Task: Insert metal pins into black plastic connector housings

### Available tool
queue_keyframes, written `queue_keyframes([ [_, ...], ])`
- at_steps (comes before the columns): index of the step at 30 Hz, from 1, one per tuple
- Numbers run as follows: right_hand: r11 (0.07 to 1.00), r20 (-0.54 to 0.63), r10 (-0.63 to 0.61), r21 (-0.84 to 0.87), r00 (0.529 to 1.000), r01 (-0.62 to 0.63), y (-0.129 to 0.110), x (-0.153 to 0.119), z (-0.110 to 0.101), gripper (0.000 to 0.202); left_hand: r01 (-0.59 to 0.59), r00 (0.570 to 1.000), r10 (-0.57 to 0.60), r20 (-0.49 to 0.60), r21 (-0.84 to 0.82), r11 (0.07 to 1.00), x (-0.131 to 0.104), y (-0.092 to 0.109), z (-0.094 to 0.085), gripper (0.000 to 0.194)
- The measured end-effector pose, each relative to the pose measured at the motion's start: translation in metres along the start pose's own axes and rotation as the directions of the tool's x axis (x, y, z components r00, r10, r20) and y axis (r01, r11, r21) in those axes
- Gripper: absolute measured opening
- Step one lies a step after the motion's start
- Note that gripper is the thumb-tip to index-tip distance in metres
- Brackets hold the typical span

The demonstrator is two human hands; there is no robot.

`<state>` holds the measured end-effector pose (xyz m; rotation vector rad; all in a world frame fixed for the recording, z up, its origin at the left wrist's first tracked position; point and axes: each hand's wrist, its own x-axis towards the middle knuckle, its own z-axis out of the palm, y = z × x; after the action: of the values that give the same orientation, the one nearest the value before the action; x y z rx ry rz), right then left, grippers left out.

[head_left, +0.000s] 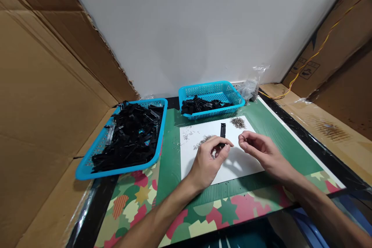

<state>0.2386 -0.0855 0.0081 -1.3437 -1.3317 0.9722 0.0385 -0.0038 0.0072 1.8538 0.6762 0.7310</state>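
My left hand (209,157) is closed on the lower end of a narrow black plastic part (223,131), which points away from me above the white sheet (192,162). To its right, my right hand (257,145) has thumb and forefinger pinched together; what they hold is too small to make out. The two hands are apart. Beyond them on the sheet lies a pile of small metal pieces (238,123). Another loose heap of thin metal pieces (203,141) lies beside my left hand, with more scattered bits (187,135) at the sheet's left.
A blue basket (161,145) heaped with black plastic parts stands at the left. A second blue basket (237,99), partly filled with black parts, is at the back, beside clear plastic bags (250,88). Cardboard walls flank both sides; a yellow cable (315,55) hangs at the right.
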Motion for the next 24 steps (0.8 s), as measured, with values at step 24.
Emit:
queue_keyframes([
  [24,0.925,0.261,-0.270,-0.196,0.927,0.325,-0.028,0.035,-0.017,0.020,0.133,0.990,-0.138,0.022,-0.451,0.883,0.001,-0.004,0.005,0.036],
])
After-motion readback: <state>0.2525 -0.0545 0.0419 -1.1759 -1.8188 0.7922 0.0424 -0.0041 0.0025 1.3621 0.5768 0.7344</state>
